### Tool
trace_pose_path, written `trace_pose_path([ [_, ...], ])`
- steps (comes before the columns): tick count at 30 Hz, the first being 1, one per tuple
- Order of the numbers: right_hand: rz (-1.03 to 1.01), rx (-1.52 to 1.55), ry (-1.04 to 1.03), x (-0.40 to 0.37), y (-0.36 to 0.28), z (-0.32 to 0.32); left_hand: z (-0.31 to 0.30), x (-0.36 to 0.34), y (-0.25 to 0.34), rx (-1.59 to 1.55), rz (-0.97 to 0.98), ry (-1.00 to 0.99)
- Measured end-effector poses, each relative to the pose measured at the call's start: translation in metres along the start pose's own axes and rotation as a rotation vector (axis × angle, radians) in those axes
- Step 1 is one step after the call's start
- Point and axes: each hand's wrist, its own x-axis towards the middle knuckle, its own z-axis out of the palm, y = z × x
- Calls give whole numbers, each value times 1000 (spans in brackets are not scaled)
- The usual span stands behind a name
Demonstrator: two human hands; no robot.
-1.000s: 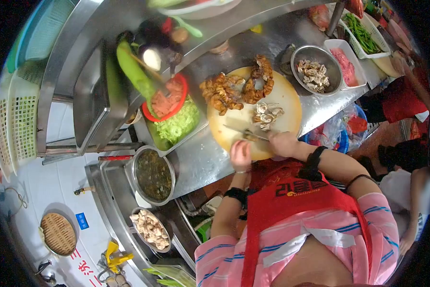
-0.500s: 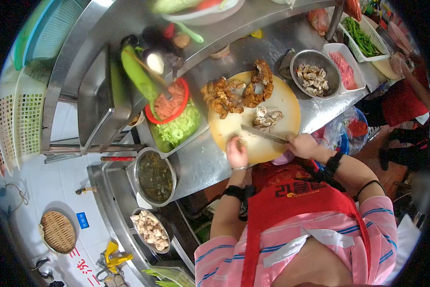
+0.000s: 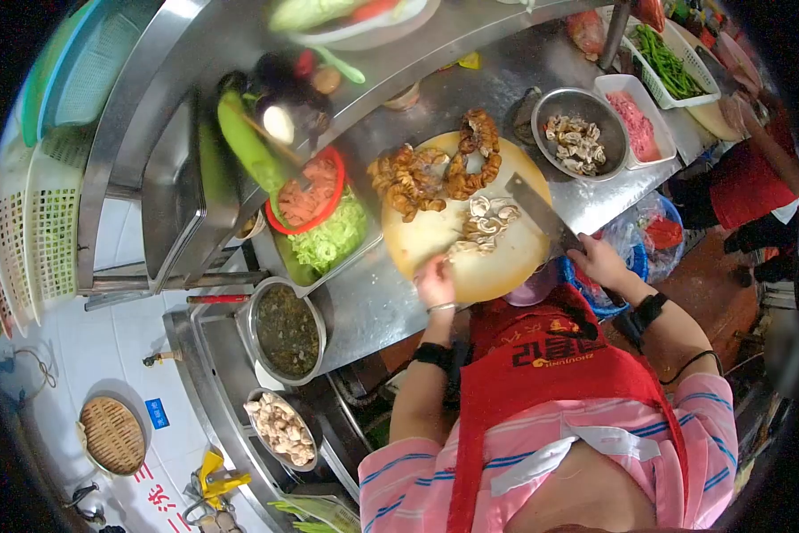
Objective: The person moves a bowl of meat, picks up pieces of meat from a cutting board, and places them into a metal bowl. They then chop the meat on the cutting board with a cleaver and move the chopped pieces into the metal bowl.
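My right hand [image 3: 599,262] grips the handle of a cleaver [image 3: 542,211], whose broad blade lies over the right side of the round cutting board [image 3: 506,275]. Left of the blade is a small pile of sliced, ruffled pale-brown pieces [image 3: 487,220] that look like intestine. My left hand [image 3: 435,282] rests at the board's near-left edge, fingers curled in by pale bits; what they pinch, if anything, is hidden. Farther back on the board lie brown, glossy uncut coils [image 3: 410,178] of the same kind.
A steel bowl [image 3: 615,115] of cut pieces stands beyond the board, beside a white tray of pink meat [image 3: 631,124]. Left are a red basket [image 3: 335,201] and shredded greens [image 3: 333,233]. A shelf [image 3: 364,99] overhangs the back. Another person in red [image 3: 755,186] stands right.
The cleaver has moved right, away from my left hand, and its blade now points farther up the board. The sliced pieces are more spread out toward my left hand.
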Motion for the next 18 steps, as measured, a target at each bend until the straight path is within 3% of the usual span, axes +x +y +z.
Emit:
trace_pose_path([
  [2, -58, -94, 2, -3, -12, 2, 3, -3, 1, 3, 15, 23],
  [4, -224, -298, -95, -1, -41, 2, 1, -5, 8, -172, -5, 242],
  [5, -223, -291, -93, 3, -53, 7, 2, -7, 5, -168, -1, 239],
  [7, -297, -422, -296, 13, -74, 21, 1, -12, -2, -78, -26, 225],
  [11, -364, -581, -361, 30, -88, 60, -1, -13, 1, 61, -5, 182],
  [15, -369, -556, -360, 32, -84, 58, -2, -6, -4, 104, -31, 133],
  [18, -253, -386, -353, 22, -68, 33, 3, -2, -3, 37, -56, 122],
])
